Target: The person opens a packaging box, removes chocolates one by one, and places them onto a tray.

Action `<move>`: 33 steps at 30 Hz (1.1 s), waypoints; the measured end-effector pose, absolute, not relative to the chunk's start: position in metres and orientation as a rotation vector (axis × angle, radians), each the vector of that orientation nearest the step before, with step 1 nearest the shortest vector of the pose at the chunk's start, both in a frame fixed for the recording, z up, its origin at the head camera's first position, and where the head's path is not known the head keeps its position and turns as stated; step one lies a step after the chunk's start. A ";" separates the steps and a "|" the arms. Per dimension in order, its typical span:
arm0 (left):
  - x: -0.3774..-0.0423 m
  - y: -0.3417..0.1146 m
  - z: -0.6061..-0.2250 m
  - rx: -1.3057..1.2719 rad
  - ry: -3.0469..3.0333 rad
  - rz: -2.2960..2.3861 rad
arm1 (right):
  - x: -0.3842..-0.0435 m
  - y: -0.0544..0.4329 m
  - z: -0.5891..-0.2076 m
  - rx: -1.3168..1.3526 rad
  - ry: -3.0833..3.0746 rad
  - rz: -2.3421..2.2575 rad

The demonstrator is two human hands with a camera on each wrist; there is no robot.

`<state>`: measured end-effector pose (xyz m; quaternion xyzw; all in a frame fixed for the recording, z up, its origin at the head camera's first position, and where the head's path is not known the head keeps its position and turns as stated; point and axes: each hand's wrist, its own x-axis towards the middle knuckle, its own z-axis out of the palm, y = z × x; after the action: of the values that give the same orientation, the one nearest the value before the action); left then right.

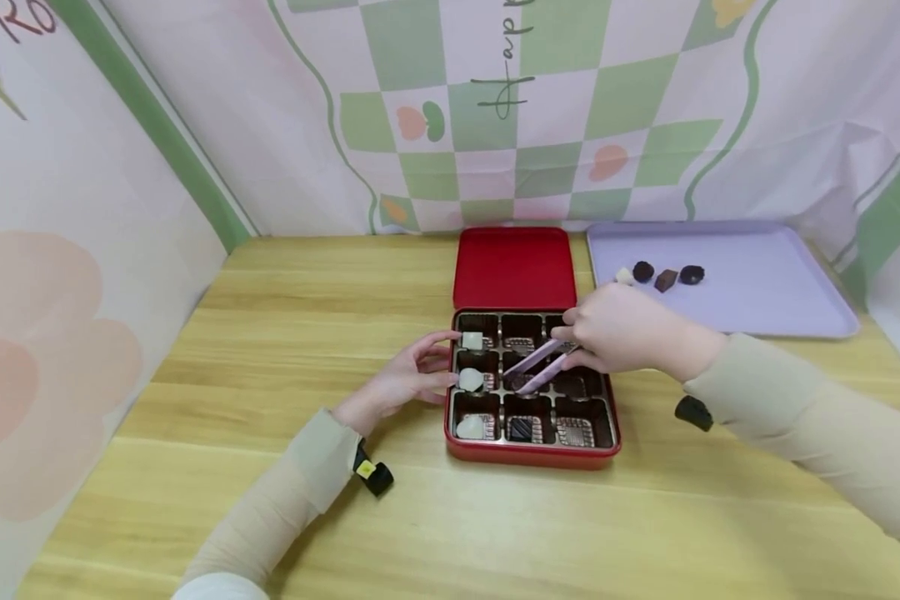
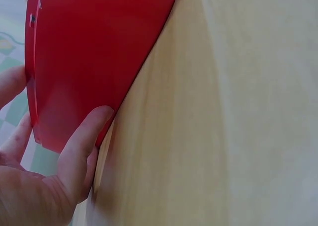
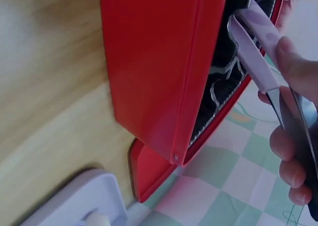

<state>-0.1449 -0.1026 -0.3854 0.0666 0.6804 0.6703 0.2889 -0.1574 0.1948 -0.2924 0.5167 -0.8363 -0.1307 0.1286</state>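
Your right hand [image 1: 626, 333] grips the lilac tongs [image 1: 546, 373], their tips inside the red box's [image 1: 532, 457] middle compartment (white chocolates [image 1: 471, 380] sit in its left column); your left hand [image 1: 405, 379], fingers extended, touches its left side.

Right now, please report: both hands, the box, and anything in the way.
Left hand touches box at left side. Right hand holds tongs, tips in centre compartment. Box open, white pieces down left column. No obstacle seen.
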 end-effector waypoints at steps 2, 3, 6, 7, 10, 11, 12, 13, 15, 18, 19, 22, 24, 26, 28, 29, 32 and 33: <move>-0.145 -0.104 -0.384 0.172 1.813 1.798 | -0.157 0.194 -0.293 1.514 -2.429 -0.369; -0.145 -0.104 -0.384 0.171 1.809 1.804 | -0.157 0.194 -0.294 1.519 -2.420 -0.361; -0.145 -0.105 -0.384 0.175 1.809 1.802 | -0.156 0.196 -0.297 1.527 -2.376 -0.333; -0.145 -0.105 -0.384 0.176 1.808 1.800 | -0.155 0.197 -0.299 1.529 -2.356 -0.314; -0.146 -0.106 -0.384 0.180 1.810 1.794 | -0.157 0.203 -0.304 1.534 -2.279 -0.228; -0.147 -0.105 -0.384 0.179 1.811 1.793 | -0.158 0.206 -0.306 1.530 -2.254 -0.188; -0.147 -0.105 -0.384 0.180 1.811 1.792 | -0.160 0.209 -0.309 1.525 -2.229 -0.143; -0.148 -0.105 -0.383 0.176 1.813 1.791 | -0.161 0.212 -0.311 1.513 -2.211 -0.095; -0.148 -0.105 -0.383 0.176 1.819 1.789 | -0.164 0.220 -0.316 1.483 -2.175 0.001; -0.149 -0.105 -0.381 0.172 1.824 1.788 | -0.167 0.229 -0.323 1.424 -2.158 0.130; -0.149 -0.105 -0.381 0.169 1.825 1.787 | -0.166 0.232 -0.325 1.402 -2.159 0.157; -0.149 -0.104 -0.381 0.171 1.829 1.784 | -0.164 0.238 -0.330 1.343 -2.171 0.198; -0.148 -0.104 -0.382 0.166 1.824 1.786 | -0.162 0.240 -0.333 1.304 -2.184 0.207; -0.147 -0.104 -0.382 0.171 1.819 1.786 | -0.159 0.241 -0.335 1.274 -2.187 0.220; -0.146 -0.103 -0.383 0.178 1.814 1.789 | -0.158 0.242 -0.337 1.245 -2.182 0.234; -0.145 -0.103 -0.383 0.177 1.810 1.791 | -0.157 0.242 -0.337 1.231 -2.177 0.242; -0.145 -0.103 -0.384 0.183 1.810 1.793 | -0.156 0.244 -0.338 1.189 -2.161 0.260; -0.145 -0.103 -0.384 0.178 1.810 1.795 | -0.156 0.245 -0.338 1.177 -2.159 0.266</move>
<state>-0.1448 -0.1029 -0.3836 0.0666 0.6782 0.6725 0.2887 -0.1560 0.2449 -0.3383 0.4496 -0.8246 0.1016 0.3279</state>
